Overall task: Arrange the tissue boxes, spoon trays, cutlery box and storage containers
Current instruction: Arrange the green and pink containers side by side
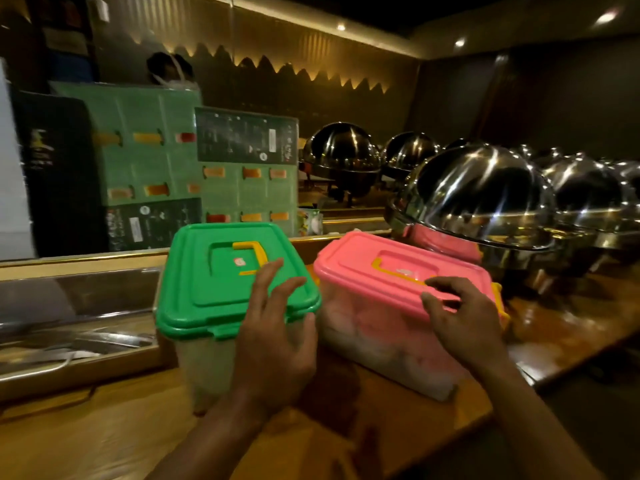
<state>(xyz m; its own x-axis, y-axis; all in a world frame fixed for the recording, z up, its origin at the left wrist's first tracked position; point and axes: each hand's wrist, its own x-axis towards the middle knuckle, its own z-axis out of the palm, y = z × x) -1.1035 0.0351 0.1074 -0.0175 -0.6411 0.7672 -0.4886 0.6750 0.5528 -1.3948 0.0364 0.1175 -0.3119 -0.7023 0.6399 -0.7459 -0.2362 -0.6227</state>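
While both containers stand upright side by side on the wooden counter [104, 441], the translucent storage container with green lid [221, 282] sits left, its long axis running away from the camera, yellow handle [254, 256] folded flat on top. Translucent storage container with pink lid [391, 282] sits just right of it, long axis angled toward far left to near right, yellow handle flat too. Left hand [277, 341] spread, fingers resting on the green lid's near right corner, thumb on the side wall. Right hand [464, 320] loosely curled, fingertips on the pink lid's near edge. Domed steel chafing dishes [485, 195] crowd right behind the pink container. Green printed cartons [145, 150] stand behind the counter, metal tray [69, 323] at left.
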